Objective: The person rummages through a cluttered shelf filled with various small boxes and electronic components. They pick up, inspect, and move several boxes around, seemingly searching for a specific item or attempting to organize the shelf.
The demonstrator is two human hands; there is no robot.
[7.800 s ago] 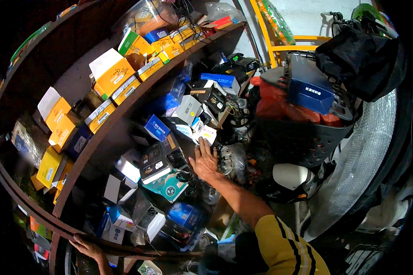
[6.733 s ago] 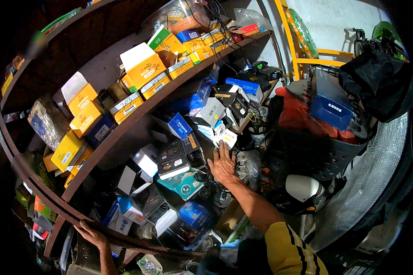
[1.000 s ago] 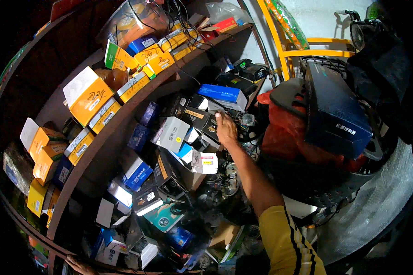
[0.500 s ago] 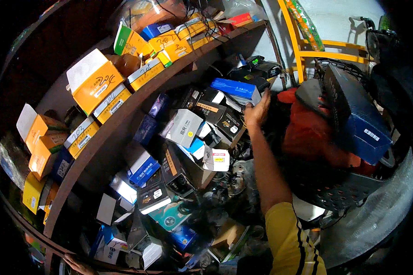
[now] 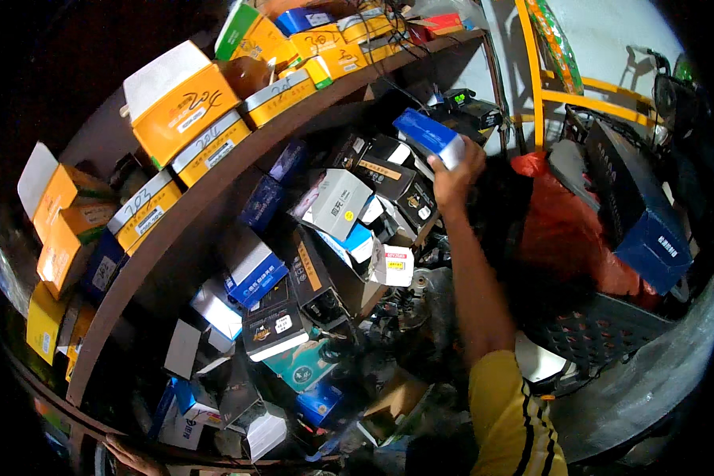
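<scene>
My right hand (image 5: 458, 176) reaches to the back of the lower shelf, its fingers closed round the white end of a blue box (image 5: 427, 133). The box tilts, its far end pointing up and left, above black boxes (image 5: 397, 189). Beside these lie a grey-white box (image 5: 335, 205) and a torn white flap with a pink and yellow label (image 5: 392, 265). At the lower left my left hand (image 5: 135, 457) lies on the shelf's wooden edge, partly cut off by the picture rim. Its visible fingers look stretched out, with nothing in them.
Orange-yellow boxes (image 5: 184, 105) line the upper shelf board (image 5: 238, 147). Several opened boxes, a teal one (image 5: 301, 366) among them, lie jumbled below. At right a black basket (image 5: 603, 337) holds red cloth (image 5: 563, 230) and a long dark-blue box (image 5: 646, 230). A yellow frame (image 5: 538, 79) stands behind.
My right hand has tipped the blue box more steeply and shifted it slightly up against the black boxes. The whole view has moved a little. My left hand stays at the shelf edge.
</scene>
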